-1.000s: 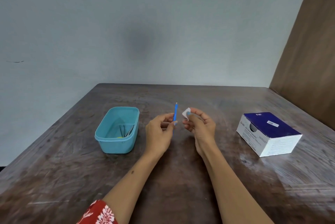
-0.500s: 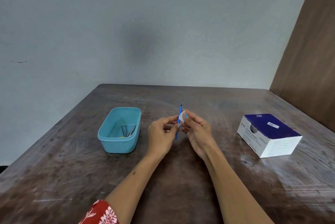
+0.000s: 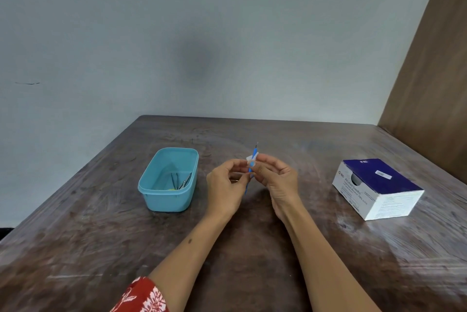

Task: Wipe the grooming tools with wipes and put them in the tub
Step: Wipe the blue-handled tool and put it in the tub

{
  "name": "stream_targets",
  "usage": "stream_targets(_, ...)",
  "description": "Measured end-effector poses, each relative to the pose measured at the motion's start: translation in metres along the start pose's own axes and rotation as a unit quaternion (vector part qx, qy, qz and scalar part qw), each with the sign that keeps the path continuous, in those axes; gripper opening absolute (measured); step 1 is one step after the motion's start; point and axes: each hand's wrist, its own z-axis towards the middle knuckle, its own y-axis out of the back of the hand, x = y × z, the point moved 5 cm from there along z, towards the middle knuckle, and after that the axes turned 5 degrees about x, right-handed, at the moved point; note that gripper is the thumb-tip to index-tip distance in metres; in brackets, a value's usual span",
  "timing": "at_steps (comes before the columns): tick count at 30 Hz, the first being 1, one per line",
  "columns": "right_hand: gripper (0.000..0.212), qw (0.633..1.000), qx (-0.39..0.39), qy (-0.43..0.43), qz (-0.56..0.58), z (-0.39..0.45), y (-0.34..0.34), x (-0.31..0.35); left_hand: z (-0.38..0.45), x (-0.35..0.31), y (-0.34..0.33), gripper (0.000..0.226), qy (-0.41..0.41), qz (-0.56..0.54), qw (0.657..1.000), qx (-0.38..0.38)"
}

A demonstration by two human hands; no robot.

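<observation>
A thin blue grooming tool with a metal tip stands nearly upright above the middle of the table. My left hand pinches its lower shaft. My right hand pinches a small white wipe folded around the tool's upper shaft. To the left stands a light blue tub with a few metal tools lying on its floor.
A blue-topped white box of alcohol swabs sits at the right of the dark wooden table. A brown panel rises at the far right, and a grey wall stands behind the table.
The right hand has brought the wipe from beside the tool onto it. The tool has tilted more upright, and the wipe has slid a little up the shaft.
</observation>
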Motion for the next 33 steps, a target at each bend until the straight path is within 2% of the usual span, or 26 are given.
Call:
stream_targets(6,0.017,0.998,-0.042,0.043,-0.017,-0.002,0.002,0.006,0.0,0.0,-0.004,0.024,-0.003,0.001,1.0,0.012)
stream_targets(10,0.016,0.995,-0.086,0.053,0.006,-0.001,0.008,0.009,-0.001,0.007,-0.01,0.018,0.031,0.019,0.998,0.058)
stream_targets(13,0.014,0.994,-0.096,0.057,-0.006,-0.003,0.008,0.011,-0.001,0.01,-0.012,0.016,0.046,-0.003,0.997,0.07)
stream_targets(15,0.005,0.993,-0.1,0.054,-0.007,-0.003,0.007,0.011,-0.001,0.011,-0.011,0.015,0.053,-0.028,0.996,0.061)
stream_targets(18,0.023,0.995,-0.089,0.052,-0.009,-0.002,0.005,0.009,0.001,0.013,-0.009,0.025,0.066,-0.072,0.994,0.04)
stream_targets(21,0.014,0.996,-0.064,0.058,-0.039,-0.005,0.0,0.009,0.002,0.014,-0.008,0.024,0.07,-0.091,0.992,0.048)
stream_targets(29,0.042,0.992,-0.107,0.061,-0.026,-0.003,0.009,0.014,-0.001,0.013,-0.015,0.02,0.112,-0.089,0.979,0.148)
stream_targets(33,0.042,0.992,-0.092,0.041,-0.069,-0.002,0.008,0.01,0.0,0.012,-0.013,0.017,0.093,-0.077,0.986,0.111)
